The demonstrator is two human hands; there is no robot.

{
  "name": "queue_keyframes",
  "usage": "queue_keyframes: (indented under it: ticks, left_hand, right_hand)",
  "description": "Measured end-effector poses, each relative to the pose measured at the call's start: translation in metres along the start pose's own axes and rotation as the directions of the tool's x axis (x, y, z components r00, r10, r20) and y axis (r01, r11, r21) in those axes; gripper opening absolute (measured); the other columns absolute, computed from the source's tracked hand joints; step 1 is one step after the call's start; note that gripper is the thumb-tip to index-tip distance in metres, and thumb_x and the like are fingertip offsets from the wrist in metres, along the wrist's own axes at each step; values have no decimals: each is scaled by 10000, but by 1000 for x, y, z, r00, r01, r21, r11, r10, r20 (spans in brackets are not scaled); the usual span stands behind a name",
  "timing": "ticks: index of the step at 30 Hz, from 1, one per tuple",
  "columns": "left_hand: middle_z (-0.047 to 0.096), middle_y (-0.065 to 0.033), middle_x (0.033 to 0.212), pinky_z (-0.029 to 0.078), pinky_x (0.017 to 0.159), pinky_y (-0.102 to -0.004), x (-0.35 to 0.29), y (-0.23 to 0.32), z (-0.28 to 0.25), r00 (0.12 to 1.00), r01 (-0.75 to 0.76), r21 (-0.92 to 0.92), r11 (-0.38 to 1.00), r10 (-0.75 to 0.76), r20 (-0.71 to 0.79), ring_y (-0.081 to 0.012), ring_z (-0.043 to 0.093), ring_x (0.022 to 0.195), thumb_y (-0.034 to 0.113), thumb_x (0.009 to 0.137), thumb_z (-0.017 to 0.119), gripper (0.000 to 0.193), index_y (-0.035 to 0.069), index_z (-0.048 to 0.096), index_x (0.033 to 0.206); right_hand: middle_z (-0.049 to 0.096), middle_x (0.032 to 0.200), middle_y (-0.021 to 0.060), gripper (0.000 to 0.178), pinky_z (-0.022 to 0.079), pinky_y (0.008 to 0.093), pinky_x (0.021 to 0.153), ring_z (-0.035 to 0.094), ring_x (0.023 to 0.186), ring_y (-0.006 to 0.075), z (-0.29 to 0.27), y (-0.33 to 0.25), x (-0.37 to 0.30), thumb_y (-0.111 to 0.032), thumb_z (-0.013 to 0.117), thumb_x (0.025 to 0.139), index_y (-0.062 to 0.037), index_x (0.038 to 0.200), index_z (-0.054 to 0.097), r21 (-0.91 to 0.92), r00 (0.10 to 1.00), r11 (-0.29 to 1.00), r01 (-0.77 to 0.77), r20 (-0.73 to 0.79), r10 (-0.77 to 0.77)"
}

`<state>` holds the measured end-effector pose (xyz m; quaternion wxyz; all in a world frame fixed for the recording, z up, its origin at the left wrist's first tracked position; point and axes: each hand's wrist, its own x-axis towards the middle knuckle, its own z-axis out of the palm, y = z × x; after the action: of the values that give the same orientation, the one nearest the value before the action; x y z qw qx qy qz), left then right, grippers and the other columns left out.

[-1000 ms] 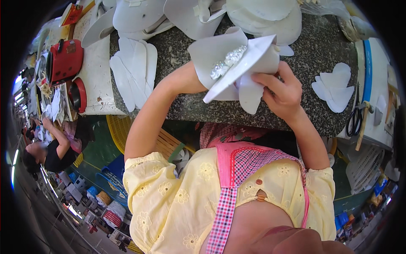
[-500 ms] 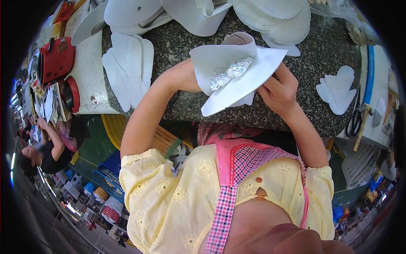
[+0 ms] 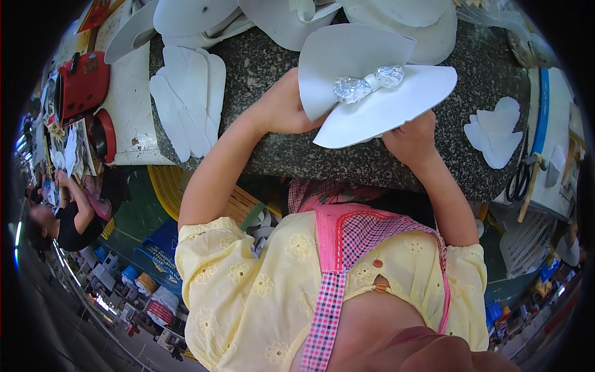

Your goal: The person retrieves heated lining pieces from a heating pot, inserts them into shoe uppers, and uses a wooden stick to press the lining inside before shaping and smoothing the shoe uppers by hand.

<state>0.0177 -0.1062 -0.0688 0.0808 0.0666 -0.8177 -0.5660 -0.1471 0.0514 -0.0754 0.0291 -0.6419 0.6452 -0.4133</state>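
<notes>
Over the front part of the dark speckled worktop (image 3: pixel 260 56) I hold up a white sheet-like piece (image 3: pixel 390 102) with two broad curved flaps. A sparkly silver bow (image 3: pixel 369 84) sits where the flaps meet. My left hand (image 3: pixel 286 104) is closed at the left flap's edge, its fingertips hidden behind it. From below, my right hand (image 3: pixel 411 137) grips the lower flap near its right part, with most of its fingers out of sight under the material.
Flat white cut pieces (image 3: pixel 189 93) lie at the left, larger ones (image 3: pixel 192 22) along the back, and a small pile (image 3: pixel 494 132) at the right. Black-handled scissors (image 3: pixel 519 180) hang by the right edge. A red case (image 3: pixel 85 85) stands far left. Another person (image 3: pixel 71 217) works beyond.
The white piece has moved up and to the right, and turned so both flaps spread wider with the bow facing up. Both my hands have shifted with it.
</notes>
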Motion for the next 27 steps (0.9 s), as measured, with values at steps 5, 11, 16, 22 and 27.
queue_keyframes:
  ticks: [5, 11, 16, 22, 27]
  left_hand:
    - [553, -168, 1046, 420, 851, -354, 6, -1, 0, 972, -195, 133, 972, 210, -107, -333, 528, 966, 149, 605, 669, 475, 38, 546, 1050]
    - [524, -144, 1099, 416, 854, -403, 15, 2, 4, 961, -276, 313, 909, 269, 67, -342, 498, 1003, 193, 625, 648, 454, 88, 557, 1058]
    - [552, -129, 1066, 414, 860, -399, 21, 5, -1, 972, -211, 227, 951, 180, 149, -320, 522, 982, 202, 647, 655, 432, 90, 566, 1055]
    - [564, -121, 1076, 432, 836, -374, 32, -8, 5, 965, -262, 260, 929, 253, 66, -287, 547, 972, 187, 632, 675, 457, 98, 575, 1068]
    - [573, -121, 1062, 441, 823, -362, 33, 3, 1, 988, -126, 167, 978, 109, 108, -276, 560, 951, 182, 619, 681, 471, 103, 577, 1072]
  right_hand:
    - [590, 854, 112, 282, 483, 366, 641, 587, 745, 300, 4, 3, -4, -79, 666, 583, -78, 861, 619, 72, 997, 996, -58, 56, 54]
    - [610, 872, 112, 300, 481, 367, 676, 596, 773, 293, 20, 29, -22, -96, 659, 607, -74, 905, 627, -33, 996, 999, -15, 83, 17]
    - [593, 802, 101, 283, 473, 282, 579, 586, 656, 216, -25, 3, 10, -58, 667, 668, -29, 943, 609, 326, 978, 925, -194, 132, 159]
    - [594, 800, 86, 288, 469, 283, 554, 573, 621, 202, -11, -3, 16, -24, 680, 652, -32, 917, 566, 174, 979, 981, -82, -171, 112]
    - [594, 767, 69, 321, 471, 294, 546, 571, 629, 230, -4, 18, 14, 10, 672, 590, -42, 888, 564, -33, 911, 946, 323, -261, -321]
